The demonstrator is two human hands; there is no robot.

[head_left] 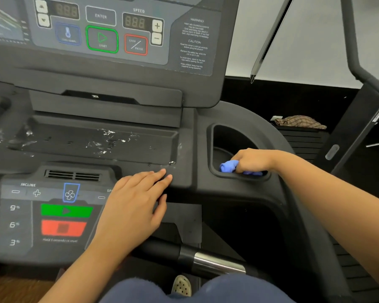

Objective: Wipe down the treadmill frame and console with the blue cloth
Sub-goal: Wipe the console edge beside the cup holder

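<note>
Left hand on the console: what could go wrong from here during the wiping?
The left hand rests flat near the green start button; a slip might press it. The right hand holds the blue cloth down in the cup holder, so the white residue on the tray could be missed.

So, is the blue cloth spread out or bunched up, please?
Bunched up: the right hand grips the blue cloth wadded inside the cup holder.

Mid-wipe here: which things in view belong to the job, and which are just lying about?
In the job:
blue cloth, gripped by the right hand in the cup holder
left hand, flat on the console
smudged tray

Lying about:
plaid fabric in the background
</note>
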